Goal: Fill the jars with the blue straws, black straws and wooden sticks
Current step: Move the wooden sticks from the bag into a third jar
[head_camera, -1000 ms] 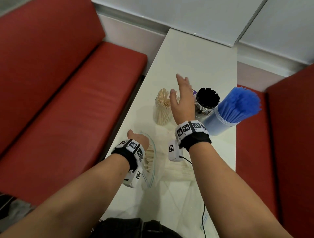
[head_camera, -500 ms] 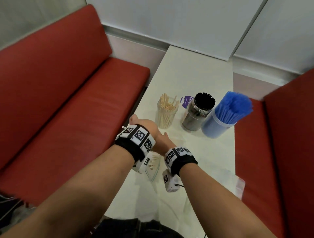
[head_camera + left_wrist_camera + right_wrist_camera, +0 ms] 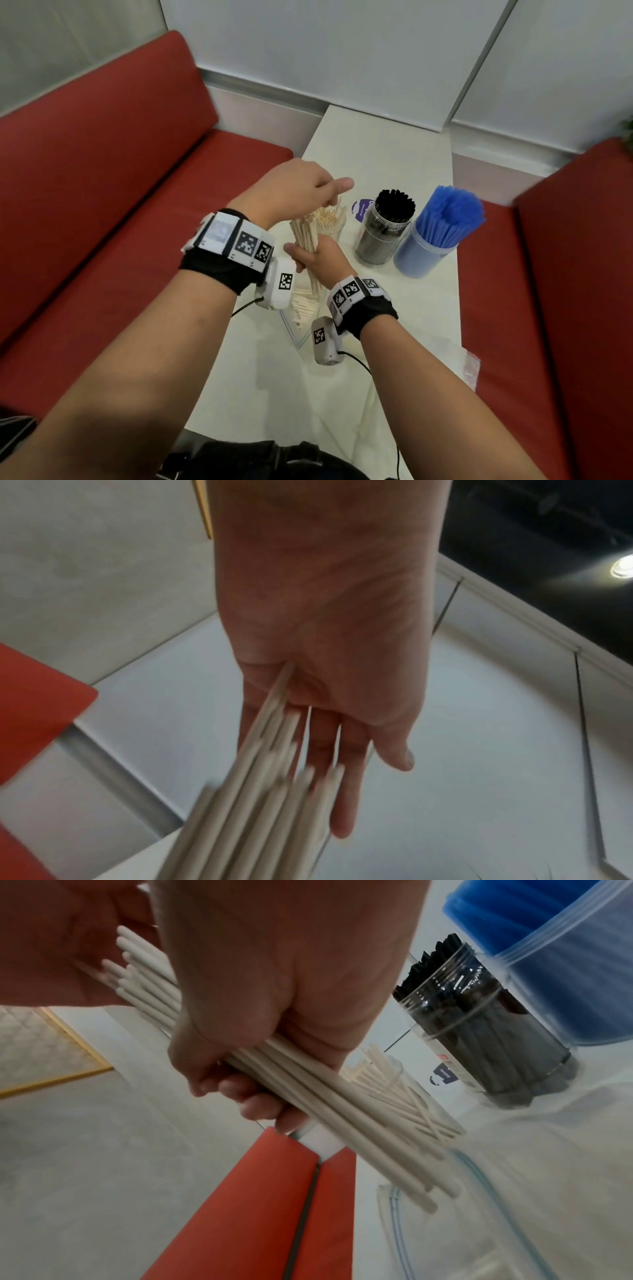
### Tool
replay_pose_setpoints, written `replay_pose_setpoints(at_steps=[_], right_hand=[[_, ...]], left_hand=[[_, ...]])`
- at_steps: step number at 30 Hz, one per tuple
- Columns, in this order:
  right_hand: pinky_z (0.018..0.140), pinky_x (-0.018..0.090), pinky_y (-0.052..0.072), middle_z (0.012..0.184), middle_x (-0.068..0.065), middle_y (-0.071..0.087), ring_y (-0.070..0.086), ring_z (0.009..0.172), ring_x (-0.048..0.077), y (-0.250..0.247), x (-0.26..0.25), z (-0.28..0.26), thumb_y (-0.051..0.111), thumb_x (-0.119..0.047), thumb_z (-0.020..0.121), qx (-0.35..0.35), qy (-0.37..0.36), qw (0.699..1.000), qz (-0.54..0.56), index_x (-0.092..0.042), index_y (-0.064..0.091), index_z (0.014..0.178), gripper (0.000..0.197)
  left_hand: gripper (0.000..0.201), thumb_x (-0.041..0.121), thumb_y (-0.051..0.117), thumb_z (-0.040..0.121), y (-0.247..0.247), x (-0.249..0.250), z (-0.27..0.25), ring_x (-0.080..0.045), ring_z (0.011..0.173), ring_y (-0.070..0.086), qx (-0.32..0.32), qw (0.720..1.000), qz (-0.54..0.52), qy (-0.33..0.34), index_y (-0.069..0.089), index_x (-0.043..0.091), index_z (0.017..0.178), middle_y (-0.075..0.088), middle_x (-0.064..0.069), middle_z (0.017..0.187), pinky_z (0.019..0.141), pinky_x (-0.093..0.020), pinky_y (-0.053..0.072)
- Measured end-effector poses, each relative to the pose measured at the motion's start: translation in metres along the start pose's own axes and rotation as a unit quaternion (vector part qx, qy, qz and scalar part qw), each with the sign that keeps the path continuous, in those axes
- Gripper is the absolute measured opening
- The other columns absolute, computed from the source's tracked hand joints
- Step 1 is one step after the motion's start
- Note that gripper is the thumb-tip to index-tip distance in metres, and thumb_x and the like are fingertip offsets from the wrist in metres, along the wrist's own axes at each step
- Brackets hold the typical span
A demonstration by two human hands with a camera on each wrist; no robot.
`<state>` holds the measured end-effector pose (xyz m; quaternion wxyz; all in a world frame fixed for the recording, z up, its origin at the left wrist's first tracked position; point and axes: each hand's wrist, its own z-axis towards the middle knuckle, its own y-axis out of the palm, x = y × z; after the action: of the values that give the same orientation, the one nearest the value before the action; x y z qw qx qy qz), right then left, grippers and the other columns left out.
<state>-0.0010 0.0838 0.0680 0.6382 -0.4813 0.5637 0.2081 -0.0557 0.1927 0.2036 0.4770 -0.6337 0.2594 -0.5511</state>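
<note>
Since half a second before, both hands had risen from the table: the right hand (image 3: 320, 255) now gripped a bundle of wooden sticks (image 3: 305, 236) lifted clear of the bag, and the left hand (image 3: 294, 192) had come up over the stick tops. Right fingers (image 3: 240, 1088) were curled tight round the bundle's middle, sticks running aslant, lower ends pointing toward the table (image 3: 387, 161). Left hand was flat and relaxed, palm against the upper stick ends (fingers straight in the left wrist view, holding nothing).

Bundle hung just in front of the clear jar (image 3: 334, 231), which already held some wooden sticks, tips fanned above the rim. Beside it to the right stood the jar of black straws (image 3: 383, 233), then the tub of blue straws (image 3: 435, 236), touching or nearly so; I could not tell which.

Clear zip bag (image 3: 301, 318) lay on the table under the wrists, more sticks inside. Purple round label (image 3: 361, 209) lay behind the jars. Red benches (image 3: 102, 192) flanked the table on both sides.
</note>
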Motion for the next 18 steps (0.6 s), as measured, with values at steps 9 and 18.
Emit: replay_pose_setpoints(at_steps=[9,18], right_hand=[[0.062,0.037,0.050,0.058,0.009,0.054,0.051,0.051,0.020,-0.033,-0.036,-0.006,0.067,-0.020,0.096,0.063,-0.023,0.992,0.105,0.002,0.060,0.078,0.029],[0.056,0.032,0.048,0.055,0.004,0.050,0.047,0.050,0.020,-0.085,-0.109,-0.009,0.070,-0.022,0.091,0.130,-0.118,0.957,0.231,-0.022,0.057,0.063,0.031]], left_hand=[[0.040,0.058,0.044,0.095,0.013,0.001,0.014,0.000,0.096,0.066,0.225,0.920,-0.316,0.061,0.072,0.031,0.101,0.073,0.014,0.101,0.085,-0.025,0.050],[0.059,0.046,0.034,0.104,0.078,-0.012,-0.001,-0.038,0.109,0.064,-0.206,0.529,-0.781,-0.261,0.055,-0.005,0.123,0.064,-0.025,0.120,0.091,-0.053,0.053]])
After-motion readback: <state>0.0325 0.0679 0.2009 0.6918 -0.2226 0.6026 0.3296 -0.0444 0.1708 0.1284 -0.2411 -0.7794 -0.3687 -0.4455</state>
